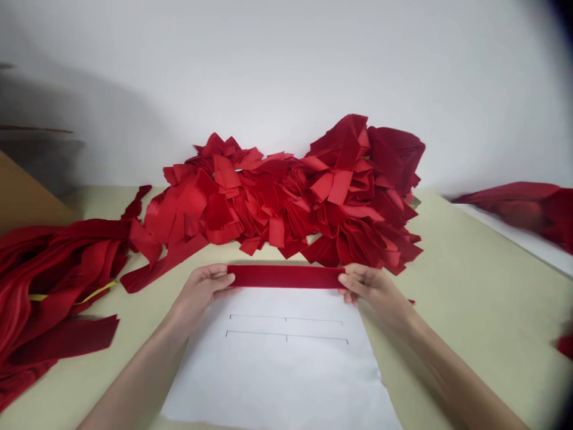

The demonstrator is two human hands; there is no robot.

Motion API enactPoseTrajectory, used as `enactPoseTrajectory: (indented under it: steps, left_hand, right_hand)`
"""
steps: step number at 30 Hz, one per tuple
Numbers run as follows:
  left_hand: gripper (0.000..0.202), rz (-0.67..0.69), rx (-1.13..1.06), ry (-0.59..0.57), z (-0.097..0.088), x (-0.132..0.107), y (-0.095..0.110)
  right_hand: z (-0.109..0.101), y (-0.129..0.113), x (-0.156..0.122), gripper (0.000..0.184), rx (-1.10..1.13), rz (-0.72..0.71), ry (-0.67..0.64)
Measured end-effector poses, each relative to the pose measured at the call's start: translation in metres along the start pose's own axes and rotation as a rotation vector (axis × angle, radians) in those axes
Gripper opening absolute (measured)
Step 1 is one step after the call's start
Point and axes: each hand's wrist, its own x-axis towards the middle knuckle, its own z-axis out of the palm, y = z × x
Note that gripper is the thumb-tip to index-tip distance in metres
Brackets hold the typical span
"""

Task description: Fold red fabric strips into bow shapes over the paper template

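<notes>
A dark red velvet strip [285, 276] is held level just above the far edge of a white paper sheet [282, 370]. My left hand [203, 289] pinches its left end, and my right hand [369, 286] pinches its right end. Both hands have fingers closed on the strip. The sheet bears two thin ruled lines [286, 328] with centre ticks, a little nearer to me than the strip.
A large heap of folded red strips [295, 197] lies behind the strip against the white wall. Long red bands [49, 275] with a yellow tie pile at the left. More red cloth [528, 206] rests at the far right. The table [470, 286] is pale yellow.
</notes>
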Motion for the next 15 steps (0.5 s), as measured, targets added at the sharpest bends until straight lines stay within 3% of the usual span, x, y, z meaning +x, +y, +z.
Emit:
enactPoseTrajectory:
  steps: [5, 12, 15]
  left_hand:
    - [0.019, 0.007, 0.049, 0.004, -0.0001, 0.0003, -0.0006]
    - [0.018, -0.03, 0.108, -0.003, 0.0034, -0.0026, 0.0022]
    - [0.024, -0.067, 0.134, 0.047, 0.0014, -0.0027, 0.0002]
  right_hand:
    - [0.001, -0.0106, -0.0029, 0.042, -0.027, 0.063, -0.019]
    - [0.0007, -0.0054, -0.0037, 0.045, -0.064, 0.041, 0.105]
    - [-0.0008, -0.0027, -0.0037, 0.048, -0.15, 0.039, 0.108]
